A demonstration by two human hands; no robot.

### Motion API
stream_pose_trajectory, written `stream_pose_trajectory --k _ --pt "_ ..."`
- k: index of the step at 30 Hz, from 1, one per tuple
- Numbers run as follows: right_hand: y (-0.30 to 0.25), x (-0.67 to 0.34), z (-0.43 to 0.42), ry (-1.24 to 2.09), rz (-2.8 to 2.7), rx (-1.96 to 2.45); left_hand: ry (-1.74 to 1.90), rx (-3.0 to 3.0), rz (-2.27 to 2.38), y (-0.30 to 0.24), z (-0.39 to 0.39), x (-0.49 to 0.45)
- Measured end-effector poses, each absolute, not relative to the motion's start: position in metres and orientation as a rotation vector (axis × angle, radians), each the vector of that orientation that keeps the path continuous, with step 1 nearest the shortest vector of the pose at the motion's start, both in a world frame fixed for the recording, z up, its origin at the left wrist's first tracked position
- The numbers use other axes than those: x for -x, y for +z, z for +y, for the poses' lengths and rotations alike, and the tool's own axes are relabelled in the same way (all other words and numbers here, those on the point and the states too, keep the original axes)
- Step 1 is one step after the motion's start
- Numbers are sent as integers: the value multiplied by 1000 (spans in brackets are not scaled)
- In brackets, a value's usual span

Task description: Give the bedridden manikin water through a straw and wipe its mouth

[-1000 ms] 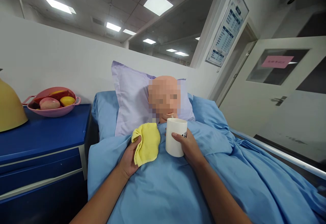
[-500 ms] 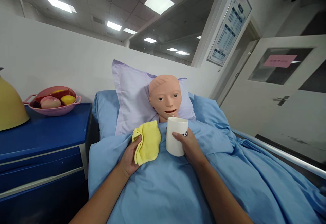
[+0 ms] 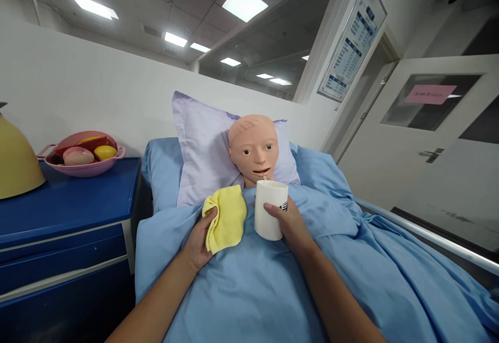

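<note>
A folded yellow towel point(image 3: 228, 219) is gripped in my left hand point(image 3: 199, 240), thumb on the near face, the other fingers hidden behind it. My right hand point(image 3: 293, 224) is wrapped round a white mug point(image 3: 268, 210) with a dark print on its side, held upright. From the mug's rim a short pale straw point(image 3: 265, 177) rises toward the mouth of a manikin point(image 3: 253, 148); whether it touches the lips I cannot tell. The manikin's head rests on a lilac pillow point(image 3: 200, 150), and a blue quilt point(image 3: 249, 291) covers its body below both hands.
On the left, a blue bedside cabinet point(image 3: 97, 197) carries a pink basket of fruit point(image 3: 83, 169) and a yellow kettle-like vessel point(image 3: 17, 158). A metal bed rail point(image 3: 424, 234) runs along the right side. Behind it stands a white door point(image 3: 440, 176).
</note>
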State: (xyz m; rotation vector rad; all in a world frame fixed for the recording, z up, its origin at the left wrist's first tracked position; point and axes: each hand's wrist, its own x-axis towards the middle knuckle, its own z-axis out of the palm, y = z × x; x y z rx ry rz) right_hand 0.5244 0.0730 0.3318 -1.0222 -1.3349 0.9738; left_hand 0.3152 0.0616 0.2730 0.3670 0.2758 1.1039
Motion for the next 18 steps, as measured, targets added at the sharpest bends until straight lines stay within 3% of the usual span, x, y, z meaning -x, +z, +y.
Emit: stream_pose_trajectory --k 10,18 --pt "335 -521 70 918 -1359 1013 1153 -408 353 277 65 -317" --pt "337 -517 69 717 -1371 943 1644 -1034 712 333 57 -335"
